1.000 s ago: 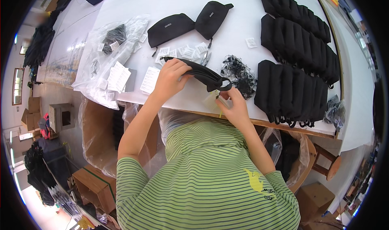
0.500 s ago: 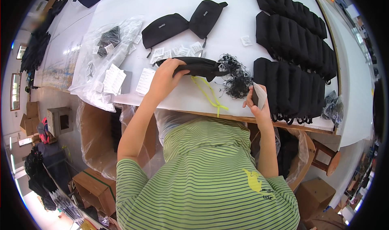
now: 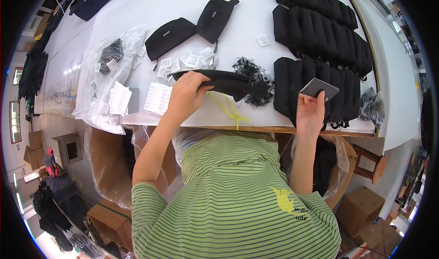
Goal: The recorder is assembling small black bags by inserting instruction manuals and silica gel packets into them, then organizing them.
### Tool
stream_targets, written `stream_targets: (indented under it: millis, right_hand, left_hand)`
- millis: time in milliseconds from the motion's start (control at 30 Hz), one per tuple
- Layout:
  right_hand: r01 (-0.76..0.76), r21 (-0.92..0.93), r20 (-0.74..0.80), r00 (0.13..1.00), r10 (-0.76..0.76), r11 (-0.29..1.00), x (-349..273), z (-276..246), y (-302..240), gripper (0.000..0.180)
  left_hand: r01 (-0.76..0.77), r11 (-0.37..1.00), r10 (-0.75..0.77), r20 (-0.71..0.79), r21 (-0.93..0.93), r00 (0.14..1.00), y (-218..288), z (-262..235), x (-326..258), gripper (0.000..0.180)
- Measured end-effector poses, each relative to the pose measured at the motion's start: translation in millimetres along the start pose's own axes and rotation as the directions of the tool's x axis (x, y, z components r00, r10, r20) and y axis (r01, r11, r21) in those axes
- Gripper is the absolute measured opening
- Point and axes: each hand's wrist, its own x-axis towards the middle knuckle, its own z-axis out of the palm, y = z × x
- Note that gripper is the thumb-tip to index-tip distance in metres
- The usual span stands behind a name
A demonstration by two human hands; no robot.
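While the left hand (image 3: 188,93) keeps gripping the black pouch (image 3: 224,81), the right hand (image 3: 310,113) now pinches a raised grey card (image 3: 318,88)

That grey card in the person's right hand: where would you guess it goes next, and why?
Probably across into the black pouch. The left hand holds that pouch up at the table edge, while the right hand holds the grey card clear of it, over the row of finished pouches. So a short move leftward toward the pouch's opening seems likely, though I can't see whether it is open.
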Motion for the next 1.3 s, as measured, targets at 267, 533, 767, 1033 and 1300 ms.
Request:
stream_targets:
  millis: [267,533,767,1033,1300]
  right_hand:
    - [-0.266,0.136,-0.038,0.961,0.273,0.954,5.4,16.7,24.8,0.038]
    - [-0.172,-0.072,-0.02,0.985,0.171,0.983,1.8,17.7,25.6,0.032]
    - [-0.033,-0.266,-0.099,0.995,0.007,0.964,-3.6,31.9,17.1,0.031]
    - [0.045,-0.285,-0.063,0.996,-0.065,0.958,-1.3,25.4,19.8,0.025]
    - [0.23,-0.474,-0.037,0.959,-0.281,0.85,3.7,17.7,1.8,0.023]
  left_hand:
    - [-0.052,0.983,0.088,0.206,-0.174,0.975,58.8,9.8,-32.3,0.018]
    - [0.099,0.949,0.014,0.354,-0.3,0.935,78.2,16.5,-55.7,0.02]
    - [0.547,0.778,-0.241,0.658,-0.308,0.713,81.3,4.4,-56.3,0.026]
    - [0.505,0.812,-0.247,0.613,-0.291,0.75,92.0,5.6,-63.8,0.023]
    - [0.37,0.867,-0.148,0.536,-0.334,0.831,97.5,6.9,-72.0,0.016]
